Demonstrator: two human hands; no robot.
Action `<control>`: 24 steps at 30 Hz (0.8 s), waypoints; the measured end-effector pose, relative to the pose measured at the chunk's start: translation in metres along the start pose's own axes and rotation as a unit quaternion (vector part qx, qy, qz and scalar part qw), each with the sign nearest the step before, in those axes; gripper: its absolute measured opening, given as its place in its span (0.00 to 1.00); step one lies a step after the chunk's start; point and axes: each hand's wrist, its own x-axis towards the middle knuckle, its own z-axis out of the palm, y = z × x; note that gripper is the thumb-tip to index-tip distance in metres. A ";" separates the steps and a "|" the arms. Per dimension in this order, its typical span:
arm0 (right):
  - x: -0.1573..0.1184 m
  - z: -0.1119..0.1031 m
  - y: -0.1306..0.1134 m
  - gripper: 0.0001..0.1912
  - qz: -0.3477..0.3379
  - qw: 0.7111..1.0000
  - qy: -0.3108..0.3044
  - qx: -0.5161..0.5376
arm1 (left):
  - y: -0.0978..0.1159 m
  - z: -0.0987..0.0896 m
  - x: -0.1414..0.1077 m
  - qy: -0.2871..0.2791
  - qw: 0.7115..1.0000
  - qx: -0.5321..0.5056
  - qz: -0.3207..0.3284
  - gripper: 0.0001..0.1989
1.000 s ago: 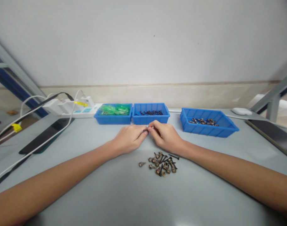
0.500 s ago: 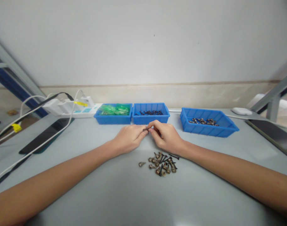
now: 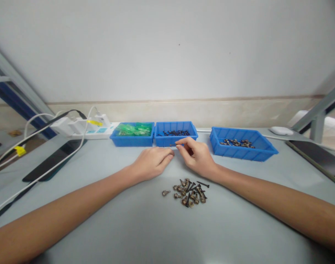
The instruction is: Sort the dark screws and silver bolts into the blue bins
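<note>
Between the thumb and forefinger of my right hand [image 3: 198, 156] is a thin dark screw [image 3: 173, 145], pointing left in front of the middle blue bin [image 3: 176, 141]. My left hand [image 3: 152, 161] rests closed on the table just left of it; a dark bit shows at its fingertips, but what it holds is hidden. Nearer to me lies a mixed pile of brass-coloured bolts and black screws [image 3: 189, 192], with one loose bolt [image 3: 165, 193] to its left. The middle bin contains several dark screws [image 3: 177, 133].
A left blue bin [image 3: 132, 141] holds green plastic bags [image 3: 135, 129]. The right blue bin [image 3: 243, 154] contains brass-coloured bolts [image 3: 239, 143]. A power strip with plugs [image 3: 73, 126], cables and a black phone [image 3: 54, 159] are at left; a dark tablet-like device [image 3: 317, 157] and white case [image 3: 281, 131] at right.
My hands have come slightly apart. The screw, earlier between both hands' fingertips, is now in my right hand only, a little farther from me.
</note>
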 end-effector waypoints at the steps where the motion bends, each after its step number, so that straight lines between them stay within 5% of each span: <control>1: 0.001 0.000 0.003 0.08 0.004 1.000 0.014 -0.009 | 0.000 0.000 0.000 0.001 1.000 0.000 -0.002 0.12; 7: 0.009 -0.001 0.020 0.11 0.036 0.995 0.066 -0.069 | 0.001 0.002 0.000 -0.003 1.000 -0.002 -0.012 0.11; 13: 0.012 -0.003 0.020 0.11 0.091 0.988 0.087 -0.092 | -0.001 0.006 -0.002 0.063 0.997 -0.025 -0.028 0.11; 18: 0.013 -0.001 0.023 0.11 0.099 0.987 0.083 -0.096 | 0.000 0.004 -0.002 0.041 0.999 -0.004 -0.023 0.08; 21: 0.012 -0.001 0.021 0.12 0.090 0.991 0.063 -0.079 | 0.001 0.003 -0.001 0.021 1.000 0.012 -0.015 0.06; 24: 0.012 -0.010 0.006 0.11 0.048 0.997 -0.037 -0.057 | 0.001 0.002 -0.002 0.013 1.000 0.022 -0.013 0.08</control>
